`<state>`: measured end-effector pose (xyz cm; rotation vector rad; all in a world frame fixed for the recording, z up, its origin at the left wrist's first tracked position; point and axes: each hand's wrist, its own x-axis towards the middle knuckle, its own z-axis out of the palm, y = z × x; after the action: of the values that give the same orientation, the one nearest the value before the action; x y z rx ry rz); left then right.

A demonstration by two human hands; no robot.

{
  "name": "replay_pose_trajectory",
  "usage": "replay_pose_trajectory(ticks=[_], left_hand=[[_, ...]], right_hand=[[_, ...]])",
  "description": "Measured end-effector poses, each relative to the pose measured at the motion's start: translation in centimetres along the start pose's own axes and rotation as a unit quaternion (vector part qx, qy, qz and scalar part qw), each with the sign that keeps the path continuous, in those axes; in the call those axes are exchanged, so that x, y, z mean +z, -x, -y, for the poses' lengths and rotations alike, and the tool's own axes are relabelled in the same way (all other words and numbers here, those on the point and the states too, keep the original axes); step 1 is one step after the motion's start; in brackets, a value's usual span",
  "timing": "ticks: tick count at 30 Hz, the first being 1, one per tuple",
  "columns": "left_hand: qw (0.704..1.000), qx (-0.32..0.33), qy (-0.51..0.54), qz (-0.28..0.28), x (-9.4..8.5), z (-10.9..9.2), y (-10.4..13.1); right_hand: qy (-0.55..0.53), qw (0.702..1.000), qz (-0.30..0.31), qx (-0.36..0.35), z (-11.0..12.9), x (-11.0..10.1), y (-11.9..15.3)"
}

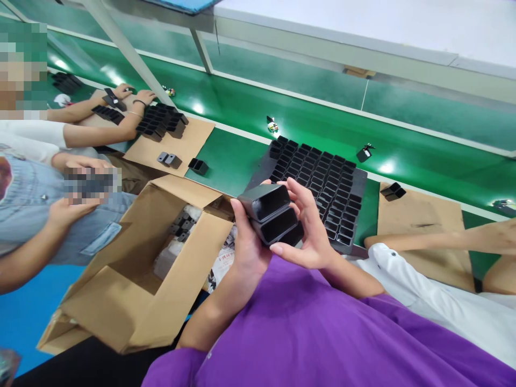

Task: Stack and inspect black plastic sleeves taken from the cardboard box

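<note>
A small stack of black, hollow rectangular cases [274,220] is in front of me, their open ends tilted up toward me. My left hand [249,242] grips the stack from the left, thumb along its side. On the right, the fingers and thumb of my right hand [312,234] close round the same stack. At least three cases show in it; the fingers hide part. Just beyond my hands, rows of similar black cases [334,188] stand with open ends up on a dark tray [360,196].
An open cardboard box [177,295] with grey-black parts and white wrapping stands at my left. Cardboard sheets [423,215] lie on the green bench [234,161], one bearing a pair of cases [393,191]. Co-workers' arms [108,126] reach in from the left and right.
</note>
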<state>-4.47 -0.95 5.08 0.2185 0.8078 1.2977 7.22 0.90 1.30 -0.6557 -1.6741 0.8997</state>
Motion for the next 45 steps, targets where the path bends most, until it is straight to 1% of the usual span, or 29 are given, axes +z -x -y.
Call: replay_pose_trajectory(ticks=[5, 9, 14, 17, 21, 27, 33, 37, 40, 42, 45], left_hand=[[0.999, 0.025, -0.017, -0.013, 0.2, 0.3, 0.5], [0.999, 0.032, -0.03, -0.021, 0.5, 0.4, 0.9], [0.997, 0.051, -0.041, -0.033, 0.9, 0.5, 1.1], [0.996, 0.066, -0.058, -0.032, 0.8, 0.7, 1.0], [0.995, 0.068, -0.069, -0.023, 0.9, 0.8, 1.2], [0.992, 0.057, -0.104, -0.033, 1.3, 0.7, 2.2], [0.988, 0.093, -0.107, -0.054, 0.6, 1.4, 1.7], [0.99, 0.101, -0.094, -0.042, 0.1, 1.7, 1.1], [0.994, 0.085, -0.067, -0.02, -0.1, 1.4, 0.6], [0.997, 0.061, -0.046, -0.011, -0.3, 1.1, 0.3], [1.0, 0.007, -0.014, -0.009, -0.4, 0.5, 0.1]], right_hand=[[-0.014, 1.0, -0.007, 0.015, -0.1, -0.2, 0.1], [0.0, 0.999, -0.003, 0.032, -0.3, -0.4, 0.3], [-0.018, 0.999, -0.008, 0.028, -0.3, -0.7, 0.4], [-0.016, 0.999, -0.004, 0.032, -0.1, -0.7, 0.4], [0.001, 0.999, 0.002, 0.052, 0.2, -0.8, 0.5], [-0.006, 0.998, -0.012, 0.064, 0.6, -0.8, 0.6], [-0.016, 0.996, -0.028, 0.083, 1.0, -0.6, 0.3], [-0.027, 0.995, -0.041, 0.085, 1.3, -0.4, 0.1], [-0.027, 0.995, -0.055, 0.078, 1.5, -0.2, 0.0], [-0.039, 0.994, -0.066, 0.074, 1.6, -0.1, -0.1], [-0.079, 0.991, -0.071, 0.087, 1.8, 0.1, -0.3]])
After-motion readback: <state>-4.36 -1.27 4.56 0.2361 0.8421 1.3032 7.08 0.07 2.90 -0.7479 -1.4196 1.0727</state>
